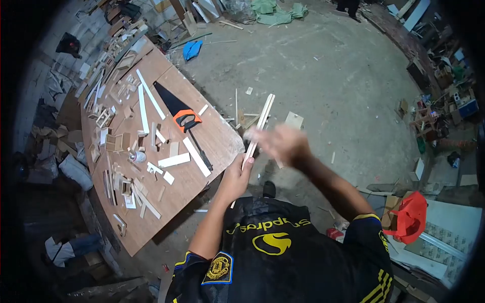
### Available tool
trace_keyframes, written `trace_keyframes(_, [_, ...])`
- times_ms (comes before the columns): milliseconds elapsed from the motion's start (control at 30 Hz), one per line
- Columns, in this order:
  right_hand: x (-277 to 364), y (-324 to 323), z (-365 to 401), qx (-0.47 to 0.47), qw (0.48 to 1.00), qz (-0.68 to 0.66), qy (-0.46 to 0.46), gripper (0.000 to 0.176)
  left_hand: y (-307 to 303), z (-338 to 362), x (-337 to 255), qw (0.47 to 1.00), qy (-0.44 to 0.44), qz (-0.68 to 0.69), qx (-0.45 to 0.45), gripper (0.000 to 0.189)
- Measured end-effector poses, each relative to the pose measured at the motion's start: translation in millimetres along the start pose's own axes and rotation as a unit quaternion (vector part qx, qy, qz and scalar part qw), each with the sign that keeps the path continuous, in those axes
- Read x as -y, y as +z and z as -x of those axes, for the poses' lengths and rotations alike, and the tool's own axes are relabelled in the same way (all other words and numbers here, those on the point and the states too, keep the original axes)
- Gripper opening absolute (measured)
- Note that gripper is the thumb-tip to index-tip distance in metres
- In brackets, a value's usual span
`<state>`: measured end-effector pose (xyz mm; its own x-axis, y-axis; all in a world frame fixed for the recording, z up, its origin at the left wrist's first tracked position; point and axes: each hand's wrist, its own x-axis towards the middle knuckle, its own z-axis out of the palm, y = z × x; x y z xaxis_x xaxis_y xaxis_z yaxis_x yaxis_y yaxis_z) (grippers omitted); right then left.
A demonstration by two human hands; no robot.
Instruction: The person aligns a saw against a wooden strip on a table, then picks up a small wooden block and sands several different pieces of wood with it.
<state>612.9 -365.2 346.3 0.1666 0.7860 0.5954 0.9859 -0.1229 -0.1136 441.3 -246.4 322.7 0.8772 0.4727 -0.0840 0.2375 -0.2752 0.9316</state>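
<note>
Thin pale wooden strips [263,113] lie side by side, slanting up and away from my body beside the table's corner. My left hand [236,177] is closed round their lower end. Farther up, my right hand [283,144] is at or just over the strips, smeared by motion; its fingers cannot be made out. Left of my hands is the wooden table [222,134], with a black saw with an orange handle [187,120] on it. A dark tool [200,151] and a white strip [197,157] lie near the table's edge.
Small wooden pieces, white strips and a small bottle [136,156] are spread over the table. A blue cloth item [192,50] lies on the floor beyond. At the right are a red bag [409,217] and panels [444,242]. Wood scraps lie on the floor.
</note>
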Motion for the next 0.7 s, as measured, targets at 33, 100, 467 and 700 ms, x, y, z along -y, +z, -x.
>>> trace_keyframes(33, [-13,7,-8,-0.066,0.997,0.023,0.017,0.052,-5,3,0,1.0,-0.022,-0.013,0.011,0.034])
trace_keyframes(100, [-17,20,-21,-0.085,0.991,-0.031,0.094,0.052,-12,9,9,0.999,-0.039,-0.021,0.013,0.033])
trace_keyframes(467, [80,81,-73,-0.058,0.99,-0.092,0.092,0.045,-104,42,48,0.996,-0.085,-0.025,-0.012,0.036])
trace_keyframes(700, [106,149,-122,0.021,0.994,-0.048,0.1,0.042,-194,76,100,0.99,-0.142,-0.011,0.015,0.037])
